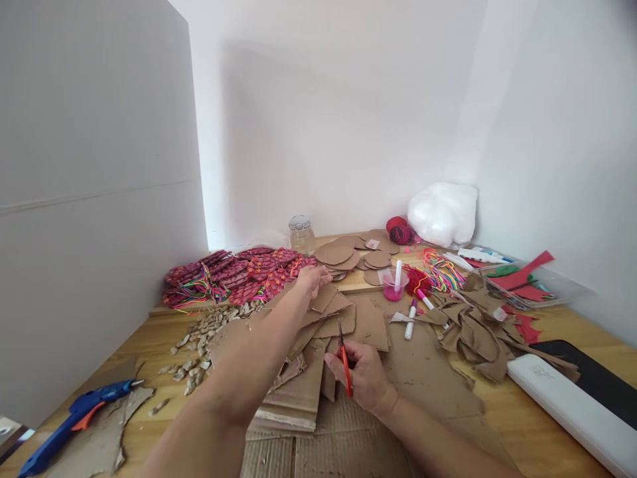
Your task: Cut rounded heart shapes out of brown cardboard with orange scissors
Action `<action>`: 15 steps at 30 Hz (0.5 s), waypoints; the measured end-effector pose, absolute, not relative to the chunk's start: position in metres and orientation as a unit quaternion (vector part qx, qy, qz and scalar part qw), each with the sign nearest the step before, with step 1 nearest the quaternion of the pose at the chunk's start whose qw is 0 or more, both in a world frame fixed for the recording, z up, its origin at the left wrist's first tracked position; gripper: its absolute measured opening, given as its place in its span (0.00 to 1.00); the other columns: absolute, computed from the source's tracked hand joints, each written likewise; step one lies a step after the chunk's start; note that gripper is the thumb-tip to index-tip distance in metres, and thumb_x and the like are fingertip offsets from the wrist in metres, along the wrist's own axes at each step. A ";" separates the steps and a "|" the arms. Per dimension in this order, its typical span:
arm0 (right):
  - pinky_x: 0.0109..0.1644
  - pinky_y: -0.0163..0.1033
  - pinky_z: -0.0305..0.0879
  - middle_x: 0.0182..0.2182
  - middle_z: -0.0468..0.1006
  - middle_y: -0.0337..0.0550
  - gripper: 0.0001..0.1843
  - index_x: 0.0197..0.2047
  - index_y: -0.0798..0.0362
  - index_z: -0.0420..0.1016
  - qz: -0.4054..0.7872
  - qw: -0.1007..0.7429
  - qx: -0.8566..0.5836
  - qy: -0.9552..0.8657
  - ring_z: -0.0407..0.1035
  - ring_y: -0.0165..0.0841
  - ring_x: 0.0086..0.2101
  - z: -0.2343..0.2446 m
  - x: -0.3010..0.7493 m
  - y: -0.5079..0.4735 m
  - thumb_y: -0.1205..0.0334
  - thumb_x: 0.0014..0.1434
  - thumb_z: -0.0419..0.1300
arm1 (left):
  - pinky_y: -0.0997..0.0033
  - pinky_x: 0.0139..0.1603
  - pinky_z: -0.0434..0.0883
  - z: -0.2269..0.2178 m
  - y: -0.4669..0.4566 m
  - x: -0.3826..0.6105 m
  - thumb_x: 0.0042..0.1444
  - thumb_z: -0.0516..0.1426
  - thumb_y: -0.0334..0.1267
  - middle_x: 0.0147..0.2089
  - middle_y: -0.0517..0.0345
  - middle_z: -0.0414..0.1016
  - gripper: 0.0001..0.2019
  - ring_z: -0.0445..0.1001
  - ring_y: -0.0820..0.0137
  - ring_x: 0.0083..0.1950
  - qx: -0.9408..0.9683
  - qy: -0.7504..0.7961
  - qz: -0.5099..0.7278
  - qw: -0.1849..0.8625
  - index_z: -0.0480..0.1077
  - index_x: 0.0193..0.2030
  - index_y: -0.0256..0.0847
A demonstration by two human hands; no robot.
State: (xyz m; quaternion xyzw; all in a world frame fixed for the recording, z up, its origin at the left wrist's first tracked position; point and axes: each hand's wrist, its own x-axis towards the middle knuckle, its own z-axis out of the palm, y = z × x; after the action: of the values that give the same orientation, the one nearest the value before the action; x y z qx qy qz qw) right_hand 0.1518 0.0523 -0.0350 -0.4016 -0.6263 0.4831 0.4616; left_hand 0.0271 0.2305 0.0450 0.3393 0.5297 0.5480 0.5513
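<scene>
Cardboard sheet [358, 441] nearest; right hand [367, 377] gripping scissors [346, 367]; left hand [315, 279] spread near discs [334, 255] (forearm [263, 345] blocking scraps [342, 305]).

My scissors [347, 374] are red-orange at the handles and dark at the blades. I see plain brown on the cardboard pieces [372, 324] and magenta fabric pieces [246, 271] patterned with orange stars. My glue gun [74, 411] is blue with an orange trigger, the marker [410, 325] white with a purple cap, the counter [592, 326] yellowish with wood grain.
</scene>
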 end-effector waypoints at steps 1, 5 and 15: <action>0.26 0.34 0.54 0.19 0.64 0.33 0.23 0.23 0.52 0.66 0.481 0.462 -0.403 -0.627 0.56 0.28 0.22 -0.035 0.152 0.052 0.44 0.56 0.67 | 0.51 0.52 0.77 0.041 0.223 0.021 0.66 0.59 0.43 0.60 0.46 0.73 0.19 0.76 0.59 0.54 0.350 0.531 0.545 0.547 0.69 0.60 0.39; 0.27 0.34 0.55 0.19 0.64 0.33 0.22 0.24 0.53 0.68 0.472 0.465 -0.406 -0.629 0.57 0.28 0.22 -0.035 0.153 0.053 0.46 0.57 0.67 | 0.59 0.48 0.78 0.033 0.178 -0.016 0.64 0.61 0.39 0.51 0.47 0.78 0.17 0.79 0.65 0.45 0.411 0.523 0.546 0.509 0.71 0.57 0.35; 0.26 0.35 0.63 0.17 0.66 0.33 0.24 0.27 0.53 0.72 0.472 0.462 -0.409 -0.630 0.62 0.29 0.20 -0.037 0.153 0.055 0.40 0.57 0.66 | 0.62 0.45 0.77 -0.011 0.022 -0.121 0.55 0.63 0.45 0.33 0.54 0.83 0.16 0.82 0.61 0.38 0.515 0.614 0.537 0.264 0.78 0.48 0.41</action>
State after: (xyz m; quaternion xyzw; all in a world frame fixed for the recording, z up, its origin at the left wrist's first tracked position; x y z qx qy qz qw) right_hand 0.1530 0.0555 -0.0367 -0.4090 -0.6302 0.4716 0.4616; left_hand -0.1210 0.0220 -0.0105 0.5152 0.6141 0.5365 0.2639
